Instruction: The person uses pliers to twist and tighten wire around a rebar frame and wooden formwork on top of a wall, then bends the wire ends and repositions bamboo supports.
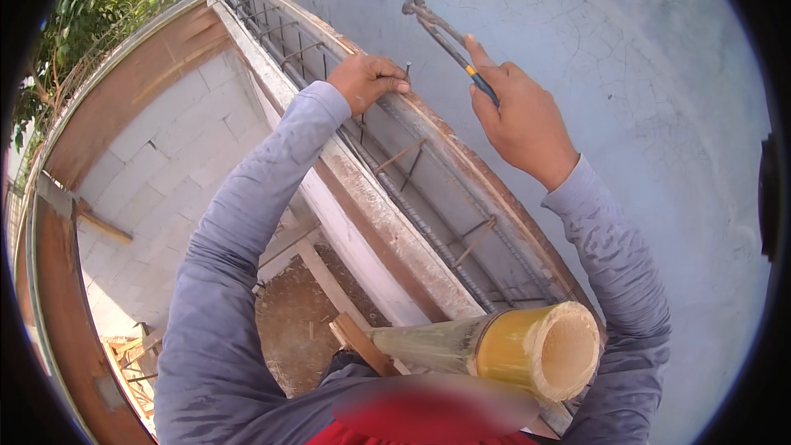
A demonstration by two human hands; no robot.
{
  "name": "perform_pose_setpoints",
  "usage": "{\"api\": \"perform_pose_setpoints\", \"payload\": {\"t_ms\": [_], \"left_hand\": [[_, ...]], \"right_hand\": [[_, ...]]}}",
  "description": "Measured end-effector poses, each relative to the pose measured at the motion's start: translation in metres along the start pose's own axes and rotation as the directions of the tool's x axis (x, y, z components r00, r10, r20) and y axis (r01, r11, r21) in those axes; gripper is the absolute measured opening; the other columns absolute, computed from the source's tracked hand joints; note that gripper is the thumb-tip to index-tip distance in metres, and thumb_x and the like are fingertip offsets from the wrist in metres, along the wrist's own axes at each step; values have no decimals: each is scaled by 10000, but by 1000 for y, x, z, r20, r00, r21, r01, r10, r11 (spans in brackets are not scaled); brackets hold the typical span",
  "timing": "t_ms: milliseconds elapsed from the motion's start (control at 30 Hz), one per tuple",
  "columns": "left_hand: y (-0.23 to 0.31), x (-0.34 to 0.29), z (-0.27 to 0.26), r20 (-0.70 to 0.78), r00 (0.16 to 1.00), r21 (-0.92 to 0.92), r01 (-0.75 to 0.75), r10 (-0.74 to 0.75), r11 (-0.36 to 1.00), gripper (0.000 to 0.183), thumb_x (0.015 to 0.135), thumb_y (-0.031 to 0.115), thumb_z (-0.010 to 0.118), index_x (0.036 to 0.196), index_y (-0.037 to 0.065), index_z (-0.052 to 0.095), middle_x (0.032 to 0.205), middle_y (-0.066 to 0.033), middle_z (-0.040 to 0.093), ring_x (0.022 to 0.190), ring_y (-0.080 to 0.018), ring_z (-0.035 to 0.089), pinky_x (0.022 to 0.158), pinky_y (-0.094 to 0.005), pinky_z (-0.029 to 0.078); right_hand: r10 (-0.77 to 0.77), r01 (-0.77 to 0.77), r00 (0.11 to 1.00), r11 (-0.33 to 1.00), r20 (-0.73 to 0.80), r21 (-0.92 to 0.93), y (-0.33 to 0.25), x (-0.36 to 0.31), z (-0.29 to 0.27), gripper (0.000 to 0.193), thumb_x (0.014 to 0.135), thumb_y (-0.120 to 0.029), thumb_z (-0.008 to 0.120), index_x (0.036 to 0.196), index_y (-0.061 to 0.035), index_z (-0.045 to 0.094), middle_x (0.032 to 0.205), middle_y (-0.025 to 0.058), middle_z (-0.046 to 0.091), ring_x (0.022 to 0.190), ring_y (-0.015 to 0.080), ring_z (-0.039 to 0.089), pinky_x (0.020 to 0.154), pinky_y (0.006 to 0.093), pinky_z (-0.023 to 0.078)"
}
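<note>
My right hand (527, 119) is closed round the handles of a pair of end-cutting pincers (435, 26), held up in front of the blue-grey wall. Their rounded jaws point up and left, away from the hand, with nothing between them. At the top edge of a wooden formwork board (488, 171), my left hand (364, 84) is closed, its thumb and fingers resting over the rim. A nail (409, 68) stands upright from that rim just beside the fingertips. Below the left hand, rebar (428, 235) with tied stirrups runs inside the long trough.
A second formwork board (375, 202) bounds the trough on its left. A thick bamboo pole (527, 346) sticks up close to my body. The blue-grey wall (643, 156) rises along the right; a block wall (177, 132) and an earth floor (301, 321) lie lower left.
</note>
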State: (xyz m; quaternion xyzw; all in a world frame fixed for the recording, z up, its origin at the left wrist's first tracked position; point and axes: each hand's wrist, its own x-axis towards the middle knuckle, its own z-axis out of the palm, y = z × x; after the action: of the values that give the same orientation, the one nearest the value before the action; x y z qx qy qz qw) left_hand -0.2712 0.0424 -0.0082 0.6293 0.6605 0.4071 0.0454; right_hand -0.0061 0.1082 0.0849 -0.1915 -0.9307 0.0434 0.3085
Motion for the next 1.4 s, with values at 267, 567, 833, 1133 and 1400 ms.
{"api": "perform_pose_setpoints", "payload": {"t_ms": [267, 567, 833, 1133, 1400], "left_hand": [[-2, -3, -4, 63, 997, -77, 58, -53, 995, 281, 896, 271, 791, 1072, 52, 790, 1061, -101, 769, 1001, -244, 703, 924, -342, 537], [-3, -4, -5, 81, 996, -147, 45, -33, 988, 222, 922, 189, 769, 1050, 7, 775, 1084, -106, 761, 1029, -233, 694, 950, -336, 525], [-29, 6, -5, -228, 971, -210, 19, -67, 977, 240, 1033, 180, 582, 1107, 30, 754, 1079, -71, 776, 1083, -230, 683, 995, -360, 498], [-30, 98, -17, 605, 705, -11, 471, -369, 882, 808, 1014, 745, 346, 1044, 86, 813, 987, -64, 763, 1012, -229, 673, 933, -361, 511], [24, 101, 19, 651, 599, 541, 65, -467, 838, 754, 933, 811, 476, 927, 132, 806, 1002, -37, 744, 991, -229, 645, 902, -467, 475]], "right_hand": [[10, -5, 992, 999, 129, -39, -4, -10, 11, 621, 988, -129, 542, 1593, -165, 408, 888, 157, 593, 735, 347, 609, 709, 454, 512], [55, -36, 978, 995, -202, 97, 4, -9, 11, 634, 989, -195, 541, 1604, -170, 387, 930, 167, 608, 767, 354, 670, 692, 472, 561], [39, -14, 972, 994, 232, -109, 2, -17, 4, 685, 972, -191, 542, 1624, -153, 340, 958, 181, 619, 779, 354, 665, 702, 493, 550], [-14, 23, 967, 999, 253, -34, 17, -12, 13, 691, 939, -164, 539, 1610, -163, 373, 881, 188, 610, 764, 364, 652, 720, 481, 541], [22, -17, 987, 999, 158, -34, 13, -31, 13, 701, 934, -178, 564, 1608, -180, 375, 899, 183, 603, 713, 372, 635, 699, 501, 541]]}}
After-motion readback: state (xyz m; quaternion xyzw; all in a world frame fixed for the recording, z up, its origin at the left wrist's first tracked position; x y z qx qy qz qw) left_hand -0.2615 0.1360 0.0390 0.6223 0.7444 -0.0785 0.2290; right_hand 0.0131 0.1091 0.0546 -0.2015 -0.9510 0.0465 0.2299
